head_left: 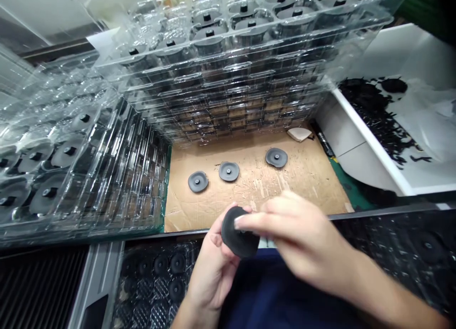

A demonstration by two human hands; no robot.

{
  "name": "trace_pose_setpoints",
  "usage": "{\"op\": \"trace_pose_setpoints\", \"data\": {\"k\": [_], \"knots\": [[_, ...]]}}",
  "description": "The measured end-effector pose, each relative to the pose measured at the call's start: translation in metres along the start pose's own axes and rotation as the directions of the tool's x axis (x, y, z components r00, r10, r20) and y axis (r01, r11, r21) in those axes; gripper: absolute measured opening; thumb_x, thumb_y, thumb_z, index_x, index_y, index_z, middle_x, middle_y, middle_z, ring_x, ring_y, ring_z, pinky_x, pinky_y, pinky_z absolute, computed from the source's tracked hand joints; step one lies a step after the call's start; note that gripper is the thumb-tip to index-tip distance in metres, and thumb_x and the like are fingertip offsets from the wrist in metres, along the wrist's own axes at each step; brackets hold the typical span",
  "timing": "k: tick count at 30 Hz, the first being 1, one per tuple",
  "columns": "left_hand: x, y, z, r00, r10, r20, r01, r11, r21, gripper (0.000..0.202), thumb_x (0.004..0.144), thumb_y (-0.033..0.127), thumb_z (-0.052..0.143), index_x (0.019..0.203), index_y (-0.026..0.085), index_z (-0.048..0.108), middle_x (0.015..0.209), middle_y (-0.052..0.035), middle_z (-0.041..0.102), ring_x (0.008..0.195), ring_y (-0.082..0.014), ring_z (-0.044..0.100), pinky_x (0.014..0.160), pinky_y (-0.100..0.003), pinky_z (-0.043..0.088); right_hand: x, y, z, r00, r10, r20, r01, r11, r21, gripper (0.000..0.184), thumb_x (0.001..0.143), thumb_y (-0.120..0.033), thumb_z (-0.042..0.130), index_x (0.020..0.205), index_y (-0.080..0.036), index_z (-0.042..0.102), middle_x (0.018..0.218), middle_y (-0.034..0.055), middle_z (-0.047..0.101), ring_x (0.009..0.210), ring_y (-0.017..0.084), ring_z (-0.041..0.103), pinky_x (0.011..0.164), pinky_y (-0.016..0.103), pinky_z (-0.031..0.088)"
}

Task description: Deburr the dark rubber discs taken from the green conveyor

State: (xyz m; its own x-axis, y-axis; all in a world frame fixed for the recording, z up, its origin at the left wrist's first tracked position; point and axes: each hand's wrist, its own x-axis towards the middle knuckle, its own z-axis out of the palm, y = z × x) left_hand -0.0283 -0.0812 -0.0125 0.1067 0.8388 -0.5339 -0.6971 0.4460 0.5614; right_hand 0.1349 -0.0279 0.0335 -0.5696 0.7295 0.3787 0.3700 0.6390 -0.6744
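My left hand (213,267) grips a dark rubber disc (238,246) by its edge, holding it tilted near the front edge of the bench. My right hand (299,229) is over the disc, its fingers bent together with the fingertips at the disc's middle. Whatever is between those fingertips, if anything, is hidden, and the hand is slightly blurred. Three similar grey discs, each with a small hub in its centre, lie on the cardboard (245,196) beyond my hands: a left disc (198,182), a middle disc (228,171) and a right disc (276,157).
Tall stacks of clear plastic trays (228,49) holding discs rise behind the cardboard, with more trays (117,177) at left. A white bin (370,144) at right contains small black parts. A dark pen-like tool (322,139) lies beside it. Below the bench edge is another disc tray (153,281).
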Motion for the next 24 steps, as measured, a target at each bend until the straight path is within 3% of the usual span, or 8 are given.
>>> {"op": "trace_pose_setpoints", "data": {"k": [3, 6, 10, 13, 15, 18, 21, 24], "knots": [[0.0, 0.001, 0.002, 0.999, 0.017, -0.03, -0.017, 1.0, 0.022, 0.06, 0.052, 0.036, 0.084, 0.109, 0.023, 0.067, 0.107, -0.0061, 0.072, 0.1, -0.0225, 0.065, 0.084, -0.025, 0.051, -0.002, 0.001, 0.002, 0.998, 0.063, -0.021, -0.063, 0.997, -0.04, 0.036, 0.084, 0.0, 0.043, 0.106, -0.019, 0.065, 0.075, 0.0014, 0.066, 0.064, 0.014, 0.054, 0.061, 0.03, 0.038], [0.002, 0.003, 0.006, 0.997, 0.069, -0.032, -0.067, 0.996, 0.054, 0.055, 0.055, 0.029, 0.084, 0.108, 0.024, 0.067, 0.108, -0.0053, 0.072, 0.103, -0.0228, 0.064, 0.088, -0.027, 0.051, 0.0, 0.009, 0.008, 0.993, 0.007, -0.119, 0.012, 0.987, 0.159, 0.031, 0.087, -0.004, 0.045, 0.107, -0.018, 0.064, 0.083, 0.0016, 0.069, 0.071, 0.012, 0.059, 0.066, 0.027, 0.043], [0.005, 0.005, 0.007, 0.978, 0.199, -0.067, -0.199, 0.98, 0.018, 0.064, 0.044, 0.026, 0.088, 0.105, 0.026, 0.068, 0.107, -0.0046, 0.073, 0.096, -0.0214, 0.068, 0.082, -0.023, 0.053, -0.013, 0.054, 0.03, 0.952, 0.285, -0.114, -0.263, 0.949, 0.176, 0.02, 0.089, -0.019, 0.052, 0.099, -0.022, 0.069, 0.088, 0.0021, 0.071, 0.072, 0.013, 0.062, 0.064, 0.026, 0.047], [0.004, 0.003, 0.005, 0.951, 0.293, -0.1, -0.289, 0.956, 0.051, 0.061, 0.048, 0.015, 0.086, 0.105, 0.028, 0.068, 0.11, -0.0035, 0.073, 0.104, -0.0236, 0.065, 0.087, -0.025, 0.052, -0.04, 0.093, 0.05, 0.928, 0.357, -0.11, -0.347, 0.933, 0.102, 0.019, 0.086, -0.019, 0.056, 0.097, -0.019, 0.071, 0.08, 0.0045, 0.072, 0.072, 0.016, 0.064, 0.069, 0.031, 0.047], [0.004, 0.002, 0.005, 0.936, 0.333, -0.118, -0.323, 0.942, 0.095, 0.06, 0.052, 0.005, 0.082, 0.105, 0.03, 0.068, 0.11, -0.001, 0.073, 0.107, -0.0221, 0.064, 0.088, -0.022, 0.052, -0.054, 0.104, 0.057, 0.917, 0.387, -0.095, -0.379, 0.921, 0.087, 0.017, 0.084, -0.019, 0.058, 0.093, -0.019, 0.072, 0.076, 0.004, 0.072, 0.069, 0.017, 0.064, 0.069, 0.032, 0.047], [0.005, 0.0, 0.009, 0.926, 0.362, -0.105, -0.348, 0.928, 0.133, 0.06, 0.052, 0.001, 0.079, 0.104, 0.03, 0.068, 0.11, 0.0008, 0.073, 0.108, -0.021, 0.064, 0.088, -0.021, 0.052, -0.049, 0.086, 0.05, 0.882, 0.453, -0.128, -0.443, 0.891, 0.101, 0.019, 0.087, -0.022, 0.055, 0.096, -0.019, 0.071, 0.083, 0.0047, 0.073, 0.072, 0.017, 0.066, 0.064, 0.029, 0.05], [0.006, 0.0, 0.014, 0.92, 0.377, -0.105, -0.361, 0.921, 0.147, 0.06, 0.051, 0.001, 0.079, 0.102, 0.031, 0.069, 0.108, 0.002, 0.073, 0.107, -0.0185, 0.064, 0.086, -0.018, 0.051, -0.016, 0.038, 0.032, 0.856, 0.462, -0.233, -0.431, 0.886, 0.173, 0.022, 0.09, -0.023, 0.052, 0.106, -0.021, 0.066, 0.104, 0.0035, 0.071, 0.085, 0.016, 0.067, 0.064, 0.025, 0.053], [0.005, 0.001, 0.017, 0.923, 0.357, -0.143, -0.333, 0.928, 0.167, 0.062, 0.049, -0.002, 0.078, 0.101, 0.031, 0.069, 0.106, 0.0022, 0.074, 0.104, -0.018, 0.065, 0.084, -0.018, 0.052, 0.011, -0.006, 0.024, 0.903, 0.257, -0.343, -0.167, 0.948, 0.272, 0.022, 0.087, -0.014, 0.052, 0.104, -0.016, 0.066, 0.095, 0.0043, 0.073, 0.08, 0.014, 0.067, 0.068, 0.025, 0.054]]}}
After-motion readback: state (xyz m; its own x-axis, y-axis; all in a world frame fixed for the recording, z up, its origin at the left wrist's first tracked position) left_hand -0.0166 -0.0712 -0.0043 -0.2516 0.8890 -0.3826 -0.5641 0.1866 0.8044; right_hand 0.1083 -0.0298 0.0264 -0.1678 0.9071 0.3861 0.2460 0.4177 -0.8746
